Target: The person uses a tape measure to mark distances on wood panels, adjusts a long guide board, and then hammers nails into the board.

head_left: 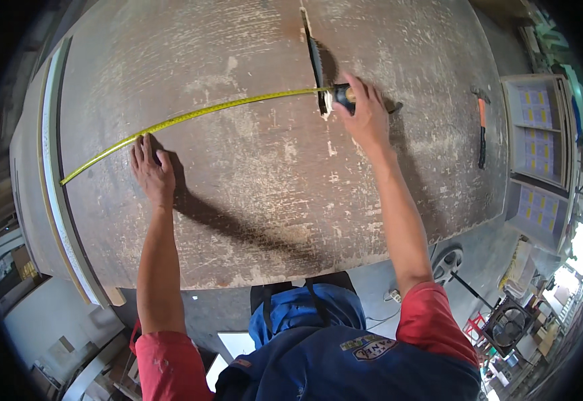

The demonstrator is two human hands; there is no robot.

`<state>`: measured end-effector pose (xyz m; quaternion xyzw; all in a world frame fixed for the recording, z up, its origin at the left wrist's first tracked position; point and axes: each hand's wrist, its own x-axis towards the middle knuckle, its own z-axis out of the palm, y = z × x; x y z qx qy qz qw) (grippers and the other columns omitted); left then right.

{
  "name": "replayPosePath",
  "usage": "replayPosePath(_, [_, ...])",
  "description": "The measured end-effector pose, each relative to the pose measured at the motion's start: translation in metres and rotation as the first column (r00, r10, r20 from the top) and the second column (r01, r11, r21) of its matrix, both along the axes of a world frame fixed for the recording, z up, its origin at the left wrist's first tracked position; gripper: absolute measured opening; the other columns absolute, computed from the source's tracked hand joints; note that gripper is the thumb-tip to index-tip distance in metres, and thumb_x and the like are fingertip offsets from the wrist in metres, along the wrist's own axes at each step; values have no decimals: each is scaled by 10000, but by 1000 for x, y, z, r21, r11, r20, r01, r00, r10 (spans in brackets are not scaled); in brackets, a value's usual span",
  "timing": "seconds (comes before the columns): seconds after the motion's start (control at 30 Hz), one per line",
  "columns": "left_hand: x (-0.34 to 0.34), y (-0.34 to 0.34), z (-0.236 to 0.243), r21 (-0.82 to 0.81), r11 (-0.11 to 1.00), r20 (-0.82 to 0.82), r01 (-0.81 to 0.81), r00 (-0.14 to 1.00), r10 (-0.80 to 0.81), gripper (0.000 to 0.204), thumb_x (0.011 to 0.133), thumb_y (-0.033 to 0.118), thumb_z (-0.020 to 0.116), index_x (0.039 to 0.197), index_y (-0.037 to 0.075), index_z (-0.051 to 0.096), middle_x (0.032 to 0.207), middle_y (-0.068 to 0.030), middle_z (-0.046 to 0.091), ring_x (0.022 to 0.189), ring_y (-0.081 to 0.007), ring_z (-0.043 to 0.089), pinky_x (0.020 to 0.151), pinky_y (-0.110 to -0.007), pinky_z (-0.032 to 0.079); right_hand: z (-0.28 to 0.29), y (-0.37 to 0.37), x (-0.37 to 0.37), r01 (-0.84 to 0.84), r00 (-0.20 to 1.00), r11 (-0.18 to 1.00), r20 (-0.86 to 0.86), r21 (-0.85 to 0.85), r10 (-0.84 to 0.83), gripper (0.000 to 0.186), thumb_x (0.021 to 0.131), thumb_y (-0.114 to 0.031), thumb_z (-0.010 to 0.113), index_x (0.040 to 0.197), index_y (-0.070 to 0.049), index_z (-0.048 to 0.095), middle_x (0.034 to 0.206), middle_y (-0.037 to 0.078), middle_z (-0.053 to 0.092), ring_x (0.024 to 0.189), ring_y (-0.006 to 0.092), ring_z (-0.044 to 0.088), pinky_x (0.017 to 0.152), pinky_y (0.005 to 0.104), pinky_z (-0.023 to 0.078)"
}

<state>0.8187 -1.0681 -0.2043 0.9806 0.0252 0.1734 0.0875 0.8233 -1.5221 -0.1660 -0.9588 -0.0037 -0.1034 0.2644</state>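
- Tape measure [218,107]: yellow blade pulled out over the worn tabletop [251,220], from the pale rail [48,134] on the left to the saw slot [305,23] right of centre.
- Free end at the dark inner edge of the rail; likely set there to read from a firm straight face. Too small to tell whether hooked over or just butted up.
- Case [342,97] just right of the slot, blade running across it; probably parked there to read against the saw blade [315,57], standing up through the slot.
- Right hand [369,117]: grasping the case, thumb on the near side, fingers over the far side. Probably to hold tension and stop the blade from retracting.
- Left hand [152,172]: palm down, fingertips at the near edge of the blade, thumb spread off to the side. Not clenched; looks like light steadying against bow or drift. Cannot tell how firmly pressed.
- Dark curved piece [396,107] just past the right hand, mostly hidden; cannot identify.
- Hammer [483,123], orange and black handle, lying near the right edge of the tabletop, well apart from both hands, so clear of the tape line.
- Beyond the right edge: shelf unit [505,120] with yellow-marked sheets inside; fan [508,324] lower down.
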Motion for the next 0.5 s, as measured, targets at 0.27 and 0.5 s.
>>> replayPosePath(0.27, [1, 1, -1, 16, 999, 16, 40, 999, -40, 482, 928, 213, 486, 1386, 66, 516, 1452, -195, 463, 1360, -396, 383, 1162, -462, 264, -13, -86, -12, 91, 994, 976, 77, -200, -77, 462, 900, -89, 604, 1317, -285, 596, 1353, 151, 467, 1138, 390, 506, 964, 466, 451])
replayPosePath(0.5, [0, 1, -1, 5, 999, 10, 45, 999, -45, 479, 928, 206, 488, 1381, 56, 524, 1450, -196, 465, 1354, -401, 391, 1153, -464, 280, -32, -82, -11, 116, 971, 965, 230, -236, -60, 442, 894, -53, 611, 1267, -291, 604, 1377, 149, 407, 1119, 399, 495, 898, 491, 503])
